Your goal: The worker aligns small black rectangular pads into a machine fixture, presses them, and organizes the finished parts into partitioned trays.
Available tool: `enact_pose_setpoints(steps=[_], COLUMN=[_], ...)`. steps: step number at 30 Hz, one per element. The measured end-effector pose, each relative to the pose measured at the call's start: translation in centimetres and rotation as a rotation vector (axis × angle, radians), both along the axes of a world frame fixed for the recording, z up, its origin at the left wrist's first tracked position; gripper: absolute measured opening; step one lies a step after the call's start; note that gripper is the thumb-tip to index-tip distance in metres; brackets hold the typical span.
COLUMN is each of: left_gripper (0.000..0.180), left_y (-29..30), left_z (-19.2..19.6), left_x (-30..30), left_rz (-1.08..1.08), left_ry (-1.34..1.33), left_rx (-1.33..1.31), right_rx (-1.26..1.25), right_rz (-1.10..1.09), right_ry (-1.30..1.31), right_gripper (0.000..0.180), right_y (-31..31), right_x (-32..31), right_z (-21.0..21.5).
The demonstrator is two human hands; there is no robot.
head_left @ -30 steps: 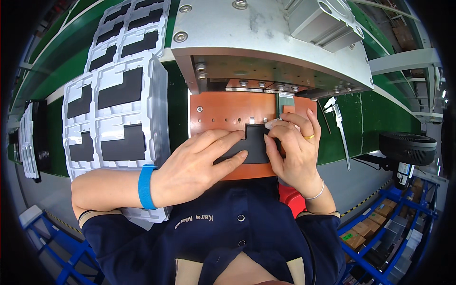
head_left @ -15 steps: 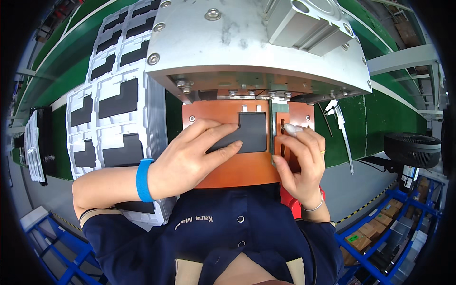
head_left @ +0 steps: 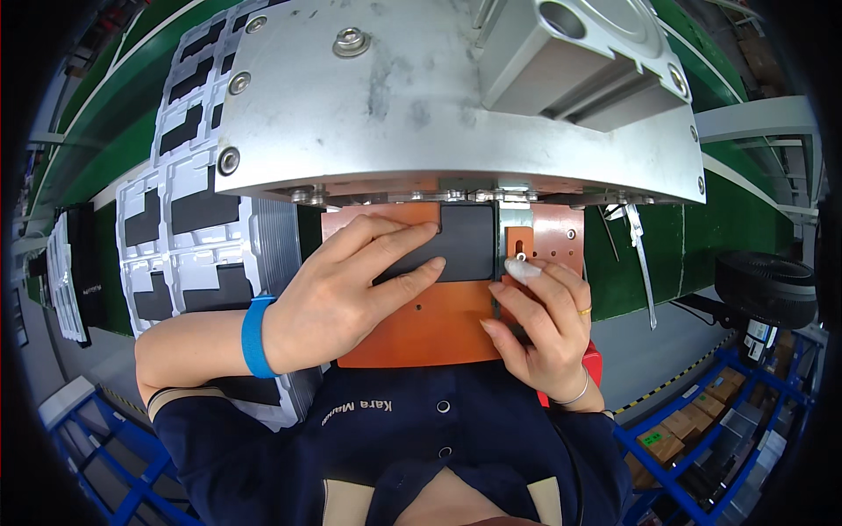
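My left hand [head_left: 355,267] lies with its fingers stretched out on a flat dark L-shaped piece [head_left: 465,250], whose left part is under the hand. The piece rests on an orange fixture plate [head_left: 421,329]. My right hand [head_left: 544,329] is bent at the right side of the fixture, fingers apart and thumb clear of them. One of its fingertips, with a white cover, is at a small bolt [head_left: 521,257] in a slotted orange block [head_left: 518,237]. Nothing held shows in that hand.
A large metal housing [head_left: 351,114] overhangs the fixture's far side. White trays [head_left: 189,250] with dark L-shaped pieces are stacked to the left. A caliper [head_left: 640,263] and a thin rod [head_left: 610,237] lie on the green surface at right, near a black fan [head_left: 763,285].
The view has shifted, and the housing hides more of the fixture's far edge. My right fingertips have come off the top of the bolt to its near side. My left hand stays on the dark piece.
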State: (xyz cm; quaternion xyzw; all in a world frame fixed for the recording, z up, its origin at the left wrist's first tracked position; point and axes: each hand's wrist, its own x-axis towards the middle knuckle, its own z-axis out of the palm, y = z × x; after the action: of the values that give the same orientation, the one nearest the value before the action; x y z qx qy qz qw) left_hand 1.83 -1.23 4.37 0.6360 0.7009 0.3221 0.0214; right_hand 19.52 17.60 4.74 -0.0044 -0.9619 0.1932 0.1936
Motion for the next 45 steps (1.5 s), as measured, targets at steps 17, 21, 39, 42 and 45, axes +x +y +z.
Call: enact_pose_setpoints(steps=[17, 21, 39, 42, 45], left_gripper=[0.041, 0.040, 0.038, 0.037, 0.035], left_y=[-0.1, 0.0, 0.1, 0.3, 0.5], left_z=[0.6, 0.8, 0.5, 0.4, -0.1], left_x=[0.9, 0.8, 0.7, 0.6, 0.2], left_rz=[0.011, 0.008, 0.018, 0.016, 0.017], left_ry=[-0.073, -0.096, -0.078, -0.054, -0.051], left_rx=[-0.069, -0.076, -0.055, -0.051, -0.036], right_rx=[0.109, 0.063, 0.247, 0.217, 0.222], right_rz=[0.114, 0.095, 0.060, 0.057, 0.066], right_ry=[0.089, 0.185, -0.134, -0.128, -0.119], right_gripper=[0.019, 0.016, 0.035, 0.034, 0.038], right_y=[0.8, 0.8, -0.4, -0.4, -0.1], right_x=[2.3, 3.3, 0.7, 0.5, 0.2], right_z=[1.1, 0.5, 0.7, 0.6, 0.2])
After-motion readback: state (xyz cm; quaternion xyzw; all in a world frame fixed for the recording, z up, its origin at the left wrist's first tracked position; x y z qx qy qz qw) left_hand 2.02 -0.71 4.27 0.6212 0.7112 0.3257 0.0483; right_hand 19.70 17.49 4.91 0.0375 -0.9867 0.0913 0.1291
